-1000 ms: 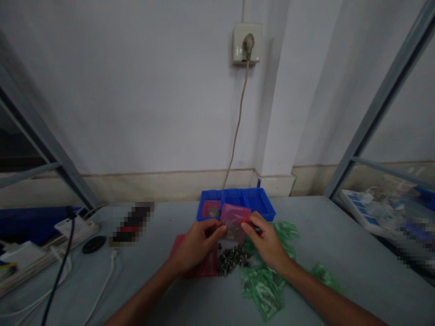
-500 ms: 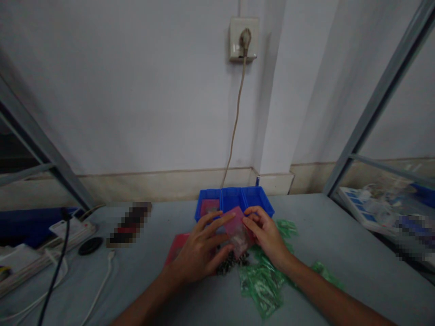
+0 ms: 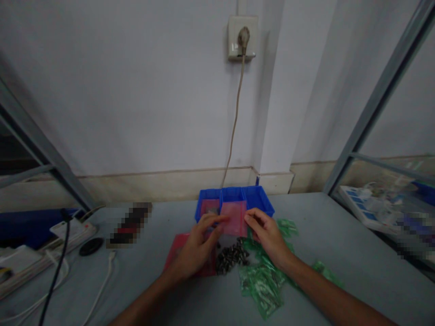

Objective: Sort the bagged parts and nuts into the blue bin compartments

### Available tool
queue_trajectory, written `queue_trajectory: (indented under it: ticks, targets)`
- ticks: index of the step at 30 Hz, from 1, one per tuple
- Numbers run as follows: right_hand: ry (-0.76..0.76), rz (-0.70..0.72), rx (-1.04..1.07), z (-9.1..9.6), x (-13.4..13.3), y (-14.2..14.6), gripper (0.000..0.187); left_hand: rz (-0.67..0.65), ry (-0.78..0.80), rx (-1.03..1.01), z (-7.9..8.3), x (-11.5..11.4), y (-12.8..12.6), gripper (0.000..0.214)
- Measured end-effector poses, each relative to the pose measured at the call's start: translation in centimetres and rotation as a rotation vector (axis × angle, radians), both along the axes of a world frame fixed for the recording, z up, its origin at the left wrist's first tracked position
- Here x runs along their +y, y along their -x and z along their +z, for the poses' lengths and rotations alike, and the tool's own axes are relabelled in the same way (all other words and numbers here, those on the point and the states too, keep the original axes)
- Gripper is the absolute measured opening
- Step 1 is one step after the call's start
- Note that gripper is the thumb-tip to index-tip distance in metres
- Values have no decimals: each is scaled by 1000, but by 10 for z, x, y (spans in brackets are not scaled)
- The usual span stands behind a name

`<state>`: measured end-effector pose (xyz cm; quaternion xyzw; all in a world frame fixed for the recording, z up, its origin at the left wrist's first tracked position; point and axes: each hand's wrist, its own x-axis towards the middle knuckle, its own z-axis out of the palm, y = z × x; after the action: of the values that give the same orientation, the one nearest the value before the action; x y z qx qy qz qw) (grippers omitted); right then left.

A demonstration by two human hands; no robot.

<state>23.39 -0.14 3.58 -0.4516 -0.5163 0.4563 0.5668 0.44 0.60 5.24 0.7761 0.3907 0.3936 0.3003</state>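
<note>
Squared up since the last frame: your pink bag (image 3: 234,222), near the blue tray (image 3: 257,199). Your right hand (image 3: 268,233) pinches one edge, left hand (image 3: 199,244) at the other (grip unclear); slack pinch could drop it onto the metal bits (image 3: 233,258).

A plain, pale wall (image 3: 136,90) rises before me in dim, greyish light, with a cream skirting band (image 3: 152,184) edged by a thin brown line along its foot and, right of centre, a pillar-like projection (image 3: 288,113). On the wall left of that projection, a boxy off-white socket (image 3: 234,44) holds a plug (image 3: 244,37), its beige cord (image 3: 237,108) hanging down behind the smooth blue-grey counter (image 3: 340,235). Grey metal posts, one at left (image 3: 30,128) and one at right, slant across either side.
</note>
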Motion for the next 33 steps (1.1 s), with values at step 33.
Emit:
queue_trajectory:
  ticks: [33]
  targets:
    - [8,43,111,-2,0,2,35,106,137,-218,0,1,-5,28]
